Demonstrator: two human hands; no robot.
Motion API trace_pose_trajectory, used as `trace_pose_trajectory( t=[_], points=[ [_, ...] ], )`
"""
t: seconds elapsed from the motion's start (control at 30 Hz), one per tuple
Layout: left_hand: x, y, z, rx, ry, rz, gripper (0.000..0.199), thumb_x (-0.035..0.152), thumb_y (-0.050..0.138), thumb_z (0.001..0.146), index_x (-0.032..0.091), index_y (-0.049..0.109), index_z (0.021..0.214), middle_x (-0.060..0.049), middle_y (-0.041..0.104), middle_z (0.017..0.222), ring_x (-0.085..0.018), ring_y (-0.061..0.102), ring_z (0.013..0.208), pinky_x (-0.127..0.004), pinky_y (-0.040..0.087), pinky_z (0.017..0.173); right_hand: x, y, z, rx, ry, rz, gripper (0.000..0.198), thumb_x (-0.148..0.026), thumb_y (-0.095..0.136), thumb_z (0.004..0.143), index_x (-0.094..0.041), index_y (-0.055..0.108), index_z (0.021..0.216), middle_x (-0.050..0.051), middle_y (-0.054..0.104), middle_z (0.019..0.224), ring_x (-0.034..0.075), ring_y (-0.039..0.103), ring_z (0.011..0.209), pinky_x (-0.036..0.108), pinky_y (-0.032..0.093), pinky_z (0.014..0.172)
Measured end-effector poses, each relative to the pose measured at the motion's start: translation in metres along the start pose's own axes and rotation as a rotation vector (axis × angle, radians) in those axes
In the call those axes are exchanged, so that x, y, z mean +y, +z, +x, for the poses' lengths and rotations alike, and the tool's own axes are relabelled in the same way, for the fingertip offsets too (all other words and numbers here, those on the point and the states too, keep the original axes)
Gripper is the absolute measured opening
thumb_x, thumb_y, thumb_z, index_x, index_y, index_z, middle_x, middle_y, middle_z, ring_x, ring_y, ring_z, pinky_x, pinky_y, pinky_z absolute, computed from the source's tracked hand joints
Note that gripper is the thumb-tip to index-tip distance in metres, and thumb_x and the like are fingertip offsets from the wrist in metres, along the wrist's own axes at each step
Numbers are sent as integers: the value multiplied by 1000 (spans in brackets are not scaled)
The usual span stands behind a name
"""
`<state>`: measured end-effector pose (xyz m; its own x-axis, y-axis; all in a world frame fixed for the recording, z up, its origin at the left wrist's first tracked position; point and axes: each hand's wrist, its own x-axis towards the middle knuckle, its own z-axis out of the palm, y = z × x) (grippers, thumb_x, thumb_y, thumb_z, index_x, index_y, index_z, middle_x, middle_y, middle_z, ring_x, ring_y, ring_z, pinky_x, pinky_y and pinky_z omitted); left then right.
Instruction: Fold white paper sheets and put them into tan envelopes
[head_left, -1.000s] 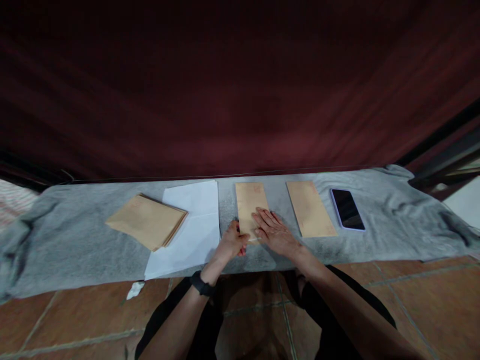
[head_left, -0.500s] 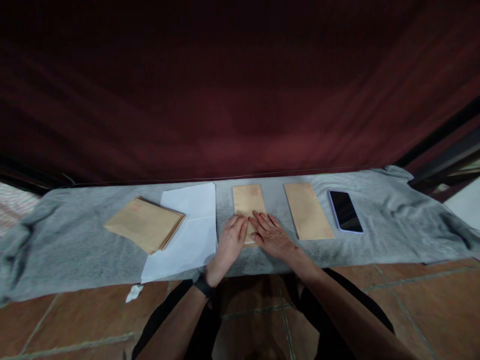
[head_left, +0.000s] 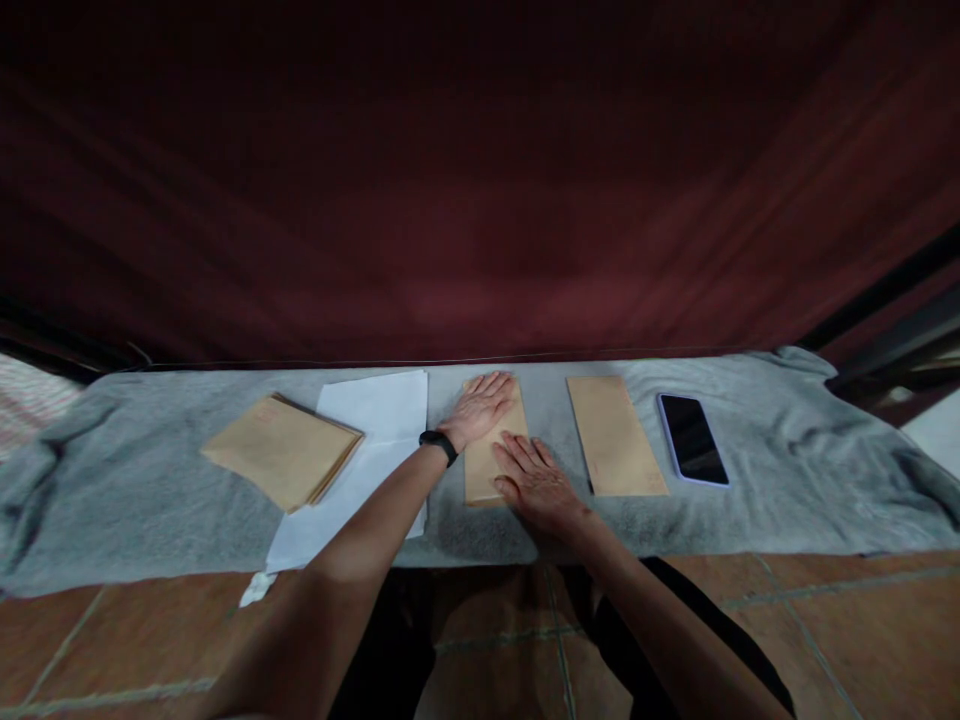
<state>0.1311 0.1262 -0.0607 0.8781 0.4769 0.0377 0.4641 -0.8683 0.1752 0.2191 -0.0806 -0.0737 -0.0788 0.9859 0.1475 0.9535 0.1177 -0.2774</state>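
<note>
A brown paper envelope (head_left: 481,468) lies lengthwise in front of me on the grey cloth. My left hand (head_left: 484,405) rests flat on its far end with the fingers stretched out, a black band on the wrist. Lower down, my right hand (head_left: 536,480) lies across the envelope's near right side, fingers spread. Both palms touch the paper and neither hand grips anything. Part of the envelope is covered by the hands.
Left of the hands, white paper sheets (head_left: 390,410) lie partly under a stack of brown envelopes (head_left: 281,450). To the right are another brown envelope (head_left: 616,435) and a phone (head_left: 694,440). The grey cloth (head_left: 787,450) meets a dark red curtain (head_left: 480,250) behind.
My left hand has slid from the envelope's near half up to its far end and flattened out. The right hand stays on the near part, almost unmoved.
</note>
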Motion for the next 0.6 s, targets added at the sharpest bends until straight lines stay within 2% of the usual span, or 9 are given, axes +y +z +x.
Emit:
trace_pose_trajectory(
  t=[0.13,0.3,0.4,0.6],
  points=[
    [-5,2,11,-41,49,-3,59,43,19,105,21,29,159,-3,28,166,-20,18,155,-43,11,127,0,-6,2,-47,13,43,55,-40,42,104,-20,39,155,10,29,165,26,28,153,50,20,126],
    [-5,10,2,-31,105,0,58,42,19,106,20,28,159,-3,25,167,-18,15,156,-39,10,127,6,-16,6,-162,32,159,57,-39,47,101,-21,39,155,9,30,165,22,25,153,47,17,127],
    [-1,13,-6,-14,123,-6,58,42,21,105,20,29,159,-4,26,167,-17,17,155,-39,12,127,13,-20,7,-171,23,228,57,-34,55,97,-23,44,152,9,33,164,21,28,152,47,19,126],
    [11,13,-24,2,157,-28,57,40,23,105,20,30,158,-5,30,165,-16,20,154,-38,14,127,34,-17,7,-73,-67,375,48,-13,58,88,-24,64,135,8,58,147,20,47,142,47,33,122]
  ],
)
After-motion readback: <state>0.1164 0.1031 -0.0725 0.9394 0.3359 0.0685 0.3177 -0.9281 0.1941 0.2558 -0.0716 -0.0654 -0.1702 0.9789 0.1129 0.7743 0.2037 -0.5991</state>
